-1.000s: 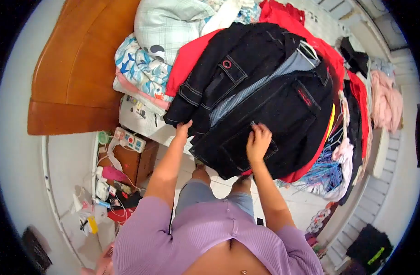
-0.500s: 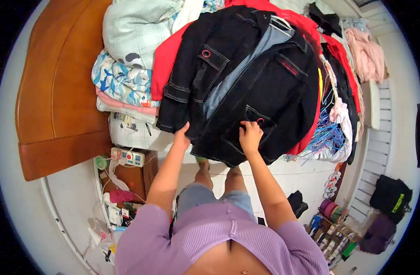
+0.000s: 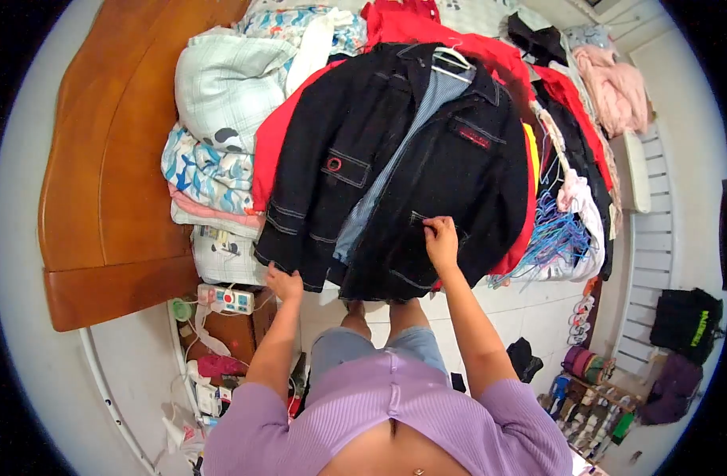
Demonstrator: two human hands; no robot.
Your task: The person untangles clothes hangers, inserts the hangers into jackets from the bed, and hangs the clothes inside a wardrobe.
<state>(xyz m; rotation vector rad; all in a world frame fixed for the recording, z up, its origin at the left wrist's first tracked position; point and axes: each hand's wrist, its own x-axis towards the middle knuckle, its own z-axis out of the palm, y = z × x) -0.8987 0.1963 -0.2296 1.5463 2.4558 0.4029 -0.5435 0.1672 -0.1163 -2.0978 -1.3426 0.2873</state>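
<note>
The white hanger (image 3: 452,57) is partly hidden inside the black jacket (image 3: 474,190), whose red chest lettering (image 3: 472,137) is too small to read. The top edge cuts off what seems a wooden headboard (image 3: 125,174).

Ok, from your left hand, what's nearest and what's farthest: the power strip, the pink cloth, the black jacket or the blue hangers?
From the left hand:
1. Black jacket: touching, its cuff at the fingers.
2. Power strip: just to the left.
3. Blue hangers: right, past the jacket.
4. Pink cloth: far right, towards the back.
</note>
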